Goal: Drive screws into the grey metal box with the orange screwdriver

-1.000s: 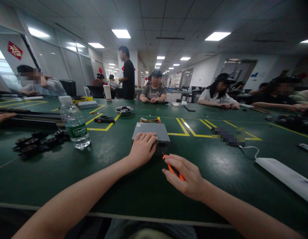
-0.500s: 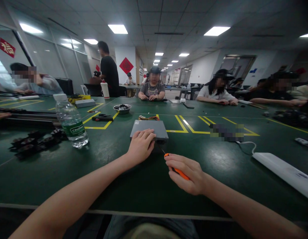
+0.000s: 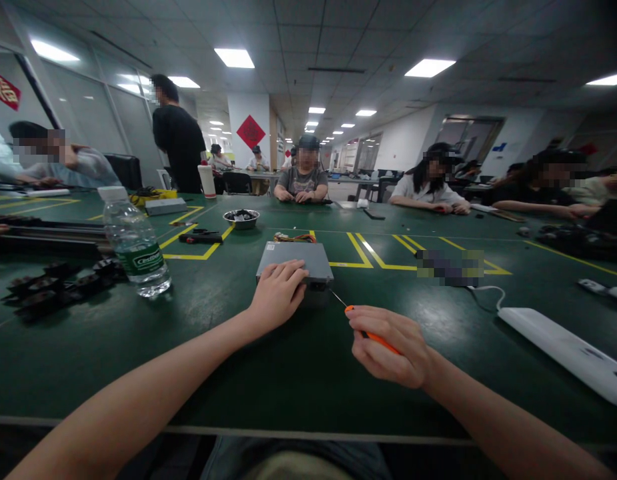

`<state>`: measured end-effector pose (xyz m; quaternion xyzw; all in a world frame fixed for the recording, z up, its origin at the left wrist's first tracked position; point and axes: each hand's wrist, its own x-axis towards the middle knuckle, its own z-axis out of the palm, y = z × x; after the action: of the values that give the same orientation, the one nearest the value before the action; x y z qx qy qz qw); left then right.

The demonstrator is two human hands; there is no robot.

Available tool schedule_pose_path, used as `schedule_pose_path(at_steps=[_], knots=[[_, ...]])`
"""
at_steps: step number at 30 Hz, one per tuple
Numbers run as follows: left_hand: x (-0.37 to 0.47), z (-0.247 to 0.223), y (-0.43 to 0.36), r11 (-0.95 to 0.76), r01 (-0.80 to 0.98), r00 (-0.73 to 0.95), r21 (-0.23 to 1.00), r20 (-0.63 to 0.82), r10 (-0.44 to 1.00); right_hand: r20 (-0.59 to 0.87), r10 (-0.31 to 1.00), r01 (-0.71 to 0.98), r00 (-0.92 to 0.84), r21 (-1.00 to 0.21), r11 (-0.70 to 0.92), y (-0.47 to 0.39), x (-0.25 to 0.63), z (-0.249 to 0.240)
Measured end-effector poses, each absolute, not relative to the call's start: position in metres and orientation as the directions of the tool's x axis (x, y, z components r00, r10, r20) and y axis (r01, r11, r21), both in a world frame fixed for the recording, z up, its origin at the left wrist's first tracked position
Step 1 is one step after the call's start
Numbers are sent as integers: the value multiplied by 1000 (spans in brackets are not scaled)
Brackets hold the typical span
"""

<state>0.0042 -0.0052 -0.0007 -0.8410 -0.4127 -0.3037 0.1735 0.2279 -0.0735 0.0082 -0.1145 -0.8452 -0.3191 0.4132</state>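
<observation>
A grey metal computer power supply (image 3: 316,257) lies on the green table, with a bundle of coloured wires (image 3: 301,238) at its far side. My left hand (image 3: 279,290) rests on its top, fingers stretched out and lying flat, the thumb by the near edge. In my right hand (image 3: 391,343) is a screwdriver (image 3: 381,341) with an orange handle, my fingers wrapped round it. Its thin shaft points up and left, and the tip is at the near right corner of the power supply. Whether the tip touches a screw is too small to tell.
Left of the power supply stand a water bottle (image 3: 141,257) and black parts (image 3: 53,290). Behind are a metal bowl (image 3: 241,219) of small pieces and a dark tool (image 3: 201,237). A white power strip (image 3: 558,347) lies at right. Several people sit around the table.
My right hand has moved right with the screwdriver, whose shaft now shows longer. The left hand stays on the power supply. The view has shifted slightly, and a standing person has moved left.
</observation>
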Motion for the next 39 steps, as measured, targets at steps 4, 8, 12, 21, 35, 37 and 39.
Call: schedule_pose_path(at_steps=[4,8,12,21,35,37,39], knots=[[4,-1,-4,-603,797,476,-43,659,582,762,-66,447,-644,445,776,-70,230,4],[4,-1,-5,-600,798,477,-49,660,580,764,-64,448,-641,441,778,-68,230,3],[4,-1,-5,-600,799,474,-44,661,582,785,-40,480,-618,417,772,-70,224,5],[4,-1,-5,-607,794,475,-37,660,582,764,-94,558,-638,543,628,-85,212,18],[5,-1,-5,-600,800,467,-29,658,591,768,-80,565,-635,533,629,-82,218,11],[5,-1,-5,-597,802,462,-23,657,595,754,-94,537,-651,544,645,-84,218,14],[6,-1,-5,-598,801,463,-24,657,594,740,-124,483,-661,545,685,-84,218,16]])
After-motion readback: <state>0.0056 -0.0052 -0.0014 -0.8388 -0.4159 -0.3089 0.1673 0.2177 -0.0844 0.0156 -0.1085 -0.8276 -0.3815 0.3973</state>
